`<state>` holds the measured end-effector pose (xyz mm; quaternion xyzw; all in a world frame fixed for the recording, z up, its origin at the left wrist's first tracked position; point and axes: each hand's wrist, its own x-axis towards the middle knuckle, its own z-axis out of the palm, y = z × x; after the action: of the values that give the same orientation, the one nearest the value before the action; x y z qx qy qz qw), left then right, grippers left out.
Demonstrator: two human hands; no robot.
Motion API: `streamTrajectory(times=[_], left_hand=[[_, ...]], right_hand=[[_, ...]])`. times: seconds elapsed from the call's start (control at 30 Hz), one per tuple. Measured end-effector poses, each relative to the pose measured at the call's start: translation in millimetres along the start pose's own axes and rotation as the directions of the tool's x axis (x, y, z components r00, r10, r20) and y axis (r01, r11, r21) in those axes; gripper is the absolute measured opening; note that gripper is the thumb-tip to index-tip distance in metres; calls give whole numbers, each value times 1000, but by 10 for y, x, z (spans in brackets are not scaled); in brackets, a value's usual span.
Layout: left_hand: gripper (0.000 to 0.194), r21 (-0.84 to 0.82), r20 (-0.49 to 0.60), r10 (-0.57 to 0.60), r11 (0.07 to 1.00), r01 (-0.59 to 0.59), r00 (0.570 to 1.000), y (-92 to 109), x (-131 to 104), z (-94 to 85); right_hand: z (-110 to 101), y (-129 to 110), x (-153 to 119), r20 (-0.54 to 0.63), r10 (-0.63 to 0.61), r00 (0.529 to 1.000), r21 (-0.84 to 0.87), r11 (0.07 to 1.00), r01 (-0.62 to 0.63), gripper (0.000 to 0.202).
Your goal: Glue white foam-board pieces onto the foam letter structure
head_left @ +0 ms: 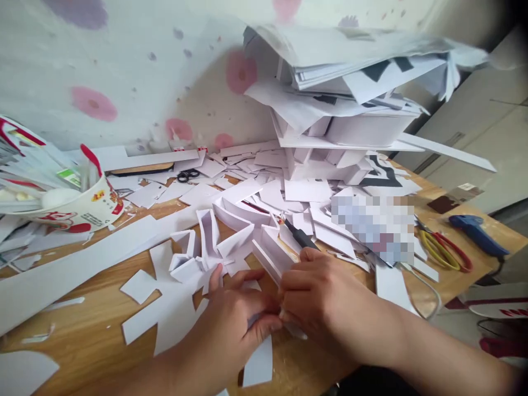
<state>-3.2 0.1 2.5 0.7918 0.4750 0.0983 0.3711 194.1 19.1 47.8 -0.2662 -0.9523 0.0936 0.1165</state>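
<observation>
My left hand (243,313) is closed low at the centre, thumb and forefinger pinched on a small white board piece (297,331) that is mostly hidden. Against it, my right hand (319,294) is closed too, its curled fingers meeting the left fingertips at that piece. A black-handled tool (301,234) runs behind the right knuckles; whether the hand grips it, I cannot tell. Just beyond my fingers stand white upright-walled shapes: a long channel-like one (270,250), an angled one (233,236) and smaller ones (185,256) on a flat cut-out sheet (173,319).
White offcuts (272,192) litter the wooden table (91,330). A stacked white model (350,126) stands at the back right. Pliers (443,247) and a blue glue gun (474,234) lie right. At left are a filled paper bucket (82,212) and black-handled scissors (188,175).
</observation>
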Motion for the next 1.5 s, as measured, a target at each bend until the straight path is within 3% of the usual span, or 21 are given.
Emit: streamTrajectory(times=[0.17, 0.47, 0.63, 0.87, 1.27, 1.5], left_hand=[[18, 29, 9, 31, 999, -31, 999, -46, 15, 19], [17, 126, -72, 149, 982, -139, 986, -129, 16, 41], [33, 245, -194, 258, 947, -208, 946, -311, -12, 124], [39, 353, -251, 285, 917, -186, 925, -565, -34, 290], [25, 422, -194, 371, 867, -264, 908, -545, 35, 245], [22, 428, -180, 389, 858, -284, 904, -447, 50, 193]], right_hand=[[-7, 21, 3, -49, 14, 999, 61, 998, -11, 29], [28, 61, -26, -16, 42, 999, 133, 990, -39, 28], [-2, 44, -23, -60, 38, 997, 87, 996, -33, 24], [33, 37, -33, -75, 61, 995, 62, 996, -56, 20], [183, -24, -78, -165, 99, 981, 23, 995, -96, 22], [150, -33, -88, -164, 80, 983, -10, 997, -82, 23]])
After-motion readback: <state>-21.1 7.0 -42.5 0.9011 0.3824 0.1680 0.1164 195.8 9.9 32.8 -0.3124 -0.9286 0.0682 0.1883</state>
